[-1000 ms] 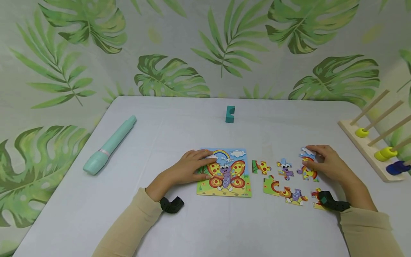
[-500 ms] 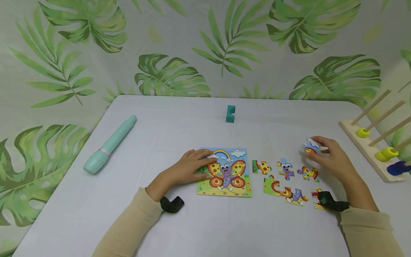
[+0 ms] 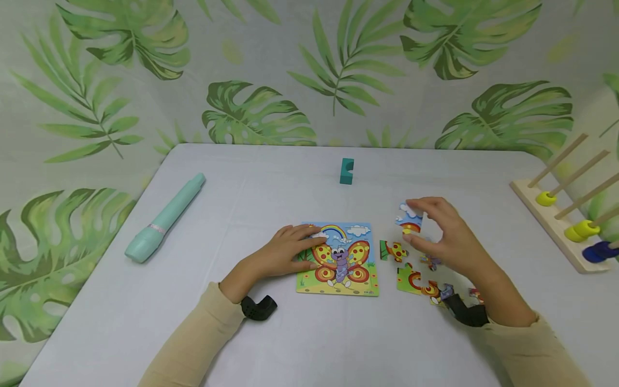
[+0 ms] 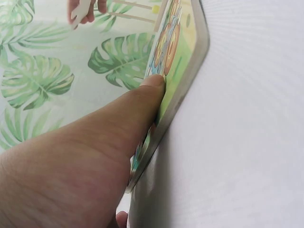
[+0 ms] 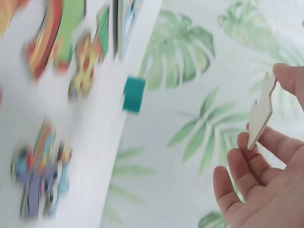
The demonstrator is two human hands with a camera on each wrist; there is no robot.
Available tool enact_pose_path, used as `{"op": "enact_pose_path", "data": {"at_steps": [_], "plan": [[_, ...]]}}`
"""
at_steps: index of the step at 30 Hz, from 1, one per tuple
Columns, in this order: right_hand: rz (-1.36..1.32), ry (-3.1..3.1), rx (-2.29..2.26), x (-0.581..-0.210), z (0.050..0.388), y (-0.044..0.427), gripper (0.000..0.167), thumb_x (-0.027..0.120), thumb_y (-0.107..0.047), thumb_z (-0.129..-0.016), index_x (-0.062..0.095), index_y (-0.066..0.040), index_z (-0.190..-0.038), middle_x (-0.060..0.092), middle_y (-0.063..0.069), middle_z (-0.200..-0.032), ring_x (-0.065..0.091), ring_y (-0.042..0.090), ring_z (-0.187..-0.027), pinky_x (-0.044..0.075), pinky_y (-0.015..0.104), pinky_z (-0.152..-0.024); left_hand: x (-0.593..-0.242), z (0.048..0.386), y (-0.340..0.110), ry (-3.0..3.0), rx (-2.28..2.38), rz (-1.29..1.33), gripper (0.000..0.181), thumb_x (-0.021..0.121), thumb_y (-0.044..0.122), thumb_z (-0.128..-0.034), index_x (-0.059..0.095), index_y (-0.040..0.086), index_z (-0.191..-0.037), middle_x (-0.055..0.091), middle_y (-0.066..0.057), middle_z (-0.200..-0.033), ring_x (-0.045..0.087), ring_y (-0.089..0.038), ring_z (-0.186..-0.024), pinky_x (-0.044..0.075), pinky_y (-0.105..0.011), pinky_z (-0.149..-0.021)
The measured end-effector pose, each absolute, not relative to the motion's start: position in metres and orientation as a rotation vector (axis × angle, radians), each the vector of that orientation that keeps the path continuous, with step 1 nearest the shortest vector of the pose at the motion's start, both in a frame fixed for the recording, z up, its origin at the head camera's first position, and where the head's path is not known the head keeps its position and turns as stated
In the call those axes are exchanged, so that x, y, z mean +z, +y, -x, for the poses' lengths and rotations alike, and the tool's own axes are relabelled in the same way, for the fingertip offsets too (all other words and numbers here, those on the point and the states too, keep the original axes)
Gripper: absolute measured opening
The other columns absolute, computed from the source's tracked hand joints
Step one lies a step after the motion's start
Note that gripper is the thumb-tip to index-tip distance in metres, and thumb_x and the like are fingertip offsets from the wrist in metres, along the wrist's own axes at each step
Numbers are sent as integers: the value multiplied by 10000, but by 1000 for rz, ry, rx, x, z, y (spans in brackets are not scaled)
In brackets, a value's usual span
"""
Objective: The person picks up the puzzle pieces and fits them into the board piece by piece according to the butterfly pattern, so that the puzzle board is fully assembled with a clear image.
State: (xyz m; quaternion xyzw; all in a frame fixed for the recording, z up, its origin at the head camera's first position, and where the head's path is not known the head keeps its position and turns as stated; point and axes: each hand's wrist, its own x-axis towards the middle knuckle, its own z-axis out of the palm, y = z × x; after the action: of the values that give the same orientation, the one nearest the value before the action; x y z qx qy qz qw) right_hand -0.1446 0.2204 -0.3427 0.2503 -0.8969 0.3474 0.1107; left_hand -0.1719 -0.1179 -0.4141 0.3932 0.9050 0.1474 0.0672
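Note:
My left hand [image 3: 282,250] rests on the left part of a butterfly puzzle board [image 3: 348,287], fingers spread over its picture. In the left wrist view, the thumb [image 4: 137,107] lies on the board's face near the edge. Above the table, my right hand [image 3: 450,242] pinches a puzzle piece [image 3: 409,219] with cloud and rainbow print between thumb and fingers. The right wrist view shows that piece's plain pale back [image 5: 261,114]. A yellow spotted wing piece [image 3: 397,251] and a green-and-red piece [image 3: 408,280] lie right of the board. Other pieces are partly hidden under the right arm.
A teal notched block [image 3: 346,171] stands toward the back of the table. At the left lies a mint-green, microphone-shaped object [image 3: 166,217]. A wooden peg stand [image 3: 556,231] with yellow and blue beads is at the right edge. Leaf-patterned cloth hangs behind.
My right hand has lifted the cloud-and-rainbow puzzle piece off the table and carried it left, above the wing piece. The left hand and the board have stayed put.

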Motion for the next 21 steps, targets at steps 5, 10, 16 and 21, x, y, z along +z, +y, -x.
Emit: {"op": "enact_pose_path", "data": {"at_steps": [5,10,16,21], "plan": [[-871,-2701,1045,-358,148,189,588,728,-156,-756,469,-50,-1274,429,84,-1213,390,255,-1116,361,504,-889,-414,172,-118,2720,452,-1194,602,512,496,-861,357,251,-1389,249,18,-1447,137,-167,-1331,108,-428,-1048],[-879,-2834,1031,-374,155,167,592,717,-219,-770,464,-31,-1272,430,108,-1240,375,285,-1159,355,488,-921,-412,172,-118,2713,465,-1205,598,513,488,-864,360,244,-1388,252,10,-1447,144,-176,-1330,111,-434,-1047],[-873,-2922,961,-387,164,156,590,713,-269,-767,489,-25,-1256,461,109,-1224,386,281,-1154,341,464,-946,-411,172,-118,2718,457,-1193,594,514,487,-864,362,250,-1387,258,9,-1444,149,-178,-1328,110,-444,-1046],[-863,-2980,880,-396,170,155,584,711,-287,-764,506,-28,-1246,478,114,-1195,392,277,-1120,355,454,-930,-411,171,-118,2715,454,-1189,596,517,488,-862,365,247,-1386,260,10,-1443,151,-179,-1327,114,-442,-1046]]}}
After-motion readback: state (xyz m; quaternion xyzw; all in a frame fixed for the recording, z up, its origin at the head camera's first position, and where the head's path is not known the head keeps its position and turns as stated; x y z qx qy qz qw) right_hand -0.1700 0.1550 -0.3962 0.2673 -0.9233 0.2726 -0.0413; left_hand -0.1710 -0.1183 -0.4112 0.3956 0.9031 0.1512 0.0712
